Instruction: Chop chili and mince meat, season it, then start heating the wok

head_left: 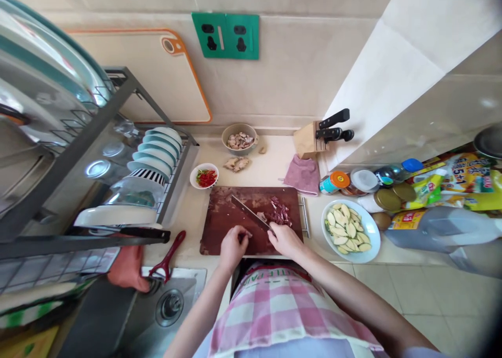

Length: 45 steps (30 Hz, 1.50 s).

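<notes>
My right hand (281,239) is closed round the handle of a kitchen knife (251,213), whose blade points away to the left over a dark red-brown cutting board (219,216). Dark red chopped meat (280,211) lies on the board just beyond that hand, on the right side of the blade. At the board's near edge, left of the knife, my left hand (232,247) has its fingers curled together. Something small and pinkish shows at its fingertips, too small and covered to name.
Behind the board stand a bowl of sliced red and green peppers (206,177), some ginger (236,164) and a bowl of pale pieces (240,140). A plate of sliced vegetable (350,231) and a knife block (307,140) are rightward; a dish rack (168,201), peeler (169,257) and sink (196,284) are leftward.
</notes>
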Tool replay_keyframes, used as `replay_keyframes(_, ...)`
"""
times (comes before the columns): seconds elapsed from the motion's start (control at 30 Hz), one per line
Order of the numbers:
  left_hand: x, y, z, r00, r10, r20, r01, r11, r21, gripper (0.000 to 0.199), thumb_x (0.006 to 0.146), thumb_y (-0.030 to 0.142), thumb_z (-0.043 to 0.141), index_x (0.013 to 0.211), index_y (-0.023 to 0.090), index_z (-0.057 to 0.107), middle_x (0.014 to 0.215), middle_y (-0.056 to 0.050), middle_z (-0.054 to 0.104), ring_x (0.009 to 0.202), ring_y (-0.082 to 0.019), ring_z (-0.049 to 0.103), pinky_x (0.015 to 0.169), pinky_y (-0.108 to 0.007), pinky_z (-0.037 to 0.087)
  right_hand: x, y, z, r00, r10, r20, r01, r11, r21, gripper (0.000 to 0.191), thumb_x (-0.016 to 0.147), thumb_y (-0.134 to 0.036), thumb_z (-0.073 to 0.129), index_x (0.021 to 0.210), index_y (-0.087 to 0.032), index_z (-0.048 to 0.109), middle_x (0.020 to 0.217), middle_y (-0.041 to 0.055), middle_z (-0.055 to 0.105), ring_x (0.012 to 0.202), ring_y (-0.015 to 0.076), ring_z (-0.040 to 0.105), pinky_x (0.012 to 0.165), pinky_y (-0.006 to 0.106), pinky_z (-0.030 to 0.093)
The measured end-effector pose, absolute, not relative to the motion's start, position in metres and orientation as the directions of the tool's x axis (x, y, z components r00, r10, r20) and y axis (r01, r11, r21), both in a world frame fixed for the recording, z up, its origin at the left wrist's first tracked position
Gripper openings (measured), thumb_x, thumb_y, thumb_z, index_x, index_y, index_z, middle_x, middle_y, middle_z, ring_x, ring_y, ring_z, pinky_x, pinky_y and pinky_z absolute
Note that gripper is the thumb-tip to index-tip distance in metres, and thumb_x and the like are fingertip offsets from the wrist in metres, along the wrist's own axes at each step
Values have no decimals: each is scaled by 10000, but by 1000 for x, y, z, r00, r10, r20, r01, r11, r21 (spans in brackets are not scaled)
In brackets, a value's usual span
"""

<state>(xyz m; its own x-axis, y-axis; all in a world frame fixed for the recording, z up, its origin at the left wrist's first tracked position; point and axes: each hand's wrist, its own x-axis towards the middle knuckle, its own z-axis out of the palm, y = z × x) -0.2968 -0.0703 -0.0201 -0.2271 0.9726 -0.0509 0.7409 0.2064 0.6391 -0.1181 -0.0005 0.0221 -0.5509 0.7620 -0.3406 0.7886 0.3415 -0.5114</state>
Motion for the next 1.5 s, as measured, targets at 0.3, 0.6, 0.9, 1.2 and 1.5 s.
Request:
replay_keyframes(0.3, -281, -19, -12, -124, 991, -54, 915, 135, 381, 219, 790, 351, 562, 909, 175, 614, 884, -86, 594, 839, -239, 554, 739, -356, 438, -71, -23, 12, -295, 865, -407, 866, 62, -496, 211, 896, -246, 382, 905, -165, 576, 731, 38, 650, 650, 148, 591, 586, 213, 347)
replay_keyframes(0.6, -255, -3, -14, 107, 993, 56, 913, -121, 391, 134, 802, 101, 489, 852, 196, 569, 871, -54, 602, 837, -204, 532, 769, -339, 438, -63, -17, 10, -252, 888, -386, 894, 60, -444, 193, 907, -237, 383, 915, -160, 559, 778, 52, 665, 693, 150, 607, 593, 215, 332)
replay_keyframes(0.9, -265, -28, -39, 110, 981, 160, 777, -185, 602, 195, 843, 228, 543, 1028, 219, 604, 1034, -41, 645, 989, -176, 566, 880, -325, 472, -64, -12, 18, -281, 877, -391, 901, 101, -422, 173, 908, -233, 390, 876, -163, 545, 755, 55, 659, 674, 152, 603, 565, 225, 303)
replay_keyframes(1.2, -253, -19, -39, 193, 971, 138, 856, -235, 460, 158, 850, 213, 521, 948, 189, 642, 917, -53, 672, 850, -199, 578, 789, -343, 498, -61, -35, 40, -331, 825, -458, 922, 180, -342, 152, 905, -199, 382, 915, -169, 531, 788, 60, 662, 695, 171, 622, 569, 242, 327)
replay_keyframes(1.5, -251, -23, -37, 145, 982, 120, 819, -187, 542, 163, 848, 191, 508, 948, 184, 636, 928, -68, 659, 870, -207, 564, 800, -356, 493, -124, 25, 30, -378, 805, -457, 911, 236, -338, 210, 932, -222, 332, 1018, -173, 517, 909, 98, 671, 820, 197, 637, 652, 261, 381)
